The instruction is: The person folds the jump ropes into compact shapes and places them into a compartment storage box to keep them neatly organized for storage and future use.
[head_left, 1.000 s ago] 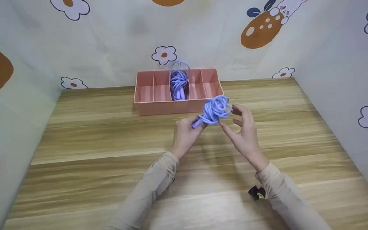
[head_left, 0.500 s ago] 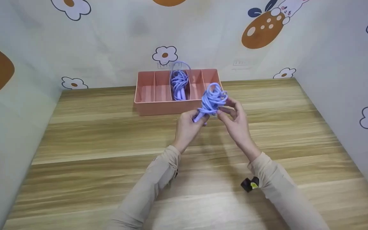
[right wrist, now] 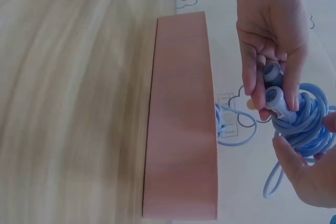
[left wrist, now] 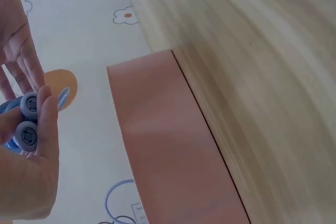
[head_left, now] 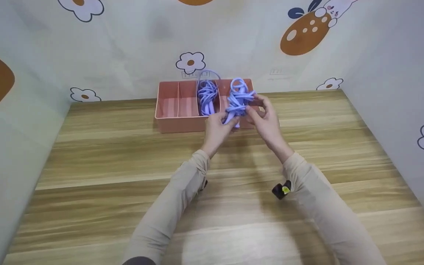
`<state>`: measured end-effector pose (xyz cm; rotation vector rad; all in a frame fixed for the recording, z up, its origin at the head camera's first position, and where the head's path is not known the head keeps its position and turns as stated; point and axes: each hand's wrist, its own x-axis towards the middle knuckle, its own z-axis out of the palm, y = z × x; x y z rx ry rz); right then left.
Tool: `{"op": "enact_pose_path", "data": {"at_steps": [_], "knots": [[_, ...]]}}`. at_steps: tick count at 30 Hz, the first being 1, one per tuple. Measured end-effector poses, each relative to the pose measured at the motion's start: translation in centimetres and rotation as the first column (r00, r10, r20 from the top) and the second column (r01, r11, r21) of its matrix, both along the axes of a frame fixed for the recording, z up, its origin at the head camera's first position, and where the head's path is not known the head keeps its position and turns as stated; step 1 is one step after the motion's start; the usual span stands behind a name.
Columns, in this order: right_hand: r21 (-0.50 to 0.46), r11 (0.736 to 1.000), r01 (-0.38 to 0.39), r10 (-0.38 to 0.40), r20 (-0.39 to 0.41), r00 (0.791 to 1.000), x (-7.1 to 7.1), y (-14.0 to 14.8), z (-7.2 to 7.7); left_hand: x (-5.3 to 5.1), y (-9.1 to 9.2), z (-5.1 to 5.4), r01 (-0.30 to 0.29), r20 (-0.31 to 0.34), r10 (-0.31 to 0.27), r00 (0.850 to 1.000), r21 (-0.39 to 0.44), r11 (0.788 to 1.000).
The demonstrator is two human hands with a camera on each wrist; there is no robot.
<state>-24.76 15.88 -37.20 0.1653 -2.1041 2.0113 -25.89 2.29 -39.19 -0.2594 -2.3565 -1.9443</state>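
A bundled blue-purple jump rope (head_left: 239,98) is held over the right end of a pink divided box (head_left: 180,126). My left hand (head_left: 217,131) grips its two handles, whose round ends (left wrist: 30,104) face the left wrist camera. On the wound cord (right wrist: 302,129), my right hand (head_left: 268,123) holds the bundle's right side between thumb and fingers. A second jump rope (head_left: 207,95) stands in the box's middle compartment, handles down, with one loop rising above the rim. The held bundle hides part of the box's right compartments.
The box stands on a wood-grain table (head_left: 123,158), near the back wall (head_left: 131,48) printed with flowers. Side walls enclose the table at left and right. Two left compartments of the box show bare pink floors. A black camera mount (head_left: 281,190) sits at the right wrist.
Both hands have moved forward with the jump rope, from in front of the box to over its right end. My right hand has closed in on the cord, and the bundle has turned more upright.
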Motion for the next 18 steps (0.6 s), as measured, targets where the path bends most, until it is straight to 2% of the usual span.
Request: {"op": "enact_pose_path", "data": {"at_steps": [2, 4, 7, 10, 12, 14, 18], "knots": [[-0.001, 1.000, 0.000, 0.000, 0.037, 0.999, -0.8, 0.0, 0.3, -0.6, 0.0, 0.2, 0.020, 0.054, -0.022, 0.998, 0.042, 0.999], [-0.020, 1.000, 0.001, 0.001, 0.074, 0.997, -1.6, 0.0, 0.6, -1.2, -0.2, 0.4, 0.029, 0.086, -0.031, 0.996, 0.026, 0.999], [-0.042, 0.999, 0.001, 0.004, 0.129, 0.992, -2.6, 0.0, 0.9, -2.1, -0.5, 0.7, 0.028, 0.077, -0.021, 0.997, -0.099, 0.995], [-0.016, 1.000, 0.008, -0.005, 0.156, 0.988, -3.6, -0.1, 1.0, -3.0, -0.8, 1.1, 0.020, 0.013, -0.018, 1.000, -0.267, 0.963], [0.008, 1.000, 0.014, -0.015, 0.157, 0.987, -4.4, -0.3, 0.9, -3.6, -0.9, 1.2, 0.002, -0.031, -0.014, 0.999, -0.357, 0.934], [0.036, 0.999, 0.023, -0.028, 0.151, 0.988, -5.2, -0.4, 0.6, -4.2, -0.8, 1.2, -0.012, -0.056, -0.012, 0.998, -0.407, 0.913], [0.048, 0.998, 0.032, -0.038, 0.136, 0.990, -6.5, -0.5, 0.0, -5.0, -0.5, 1.1, -0.051, -0.057, 0.029, 0.998, -0.445, 0.894]]}}
